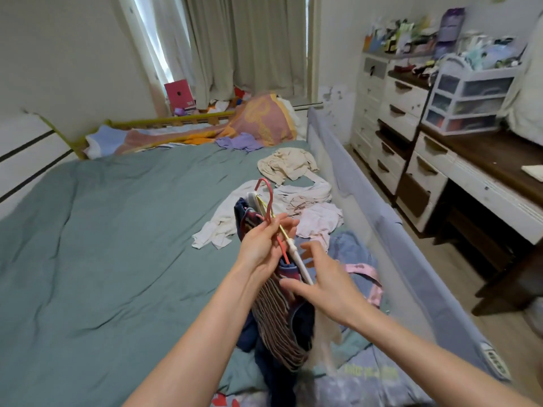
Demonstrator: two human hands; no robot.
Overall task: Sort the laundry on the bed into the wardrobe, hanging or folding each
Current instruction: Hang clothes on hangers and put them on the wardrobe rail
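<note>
- The left hand is closed around a bundle of hangers just below their hooks, above the right half of the bed.
- The bundle holds a red hanger, a white hanger and a thin yellow one; their hooks point up and away from the person.
- A striped garment with dark blue trim hangs from the hangers, draping down between the two forearms toward the bed's near edge.
- The right hand is half open, fingers spread, its fingertips touching the white hanger's arm and the top of the striped garment; it grips nothing firmly.
- Beyond the hands, loose laundry lies along the right edge of the bed: a white garment, a pale pink one just beside it, and a cream one farther back.
- A purple garment lies near the far right corner, against a pink patterned pillow.
- A grey padded rail runs along the bed's right edge.
- A blue cloth with a pink strap lies under the right hand, beside the rail.
</note>
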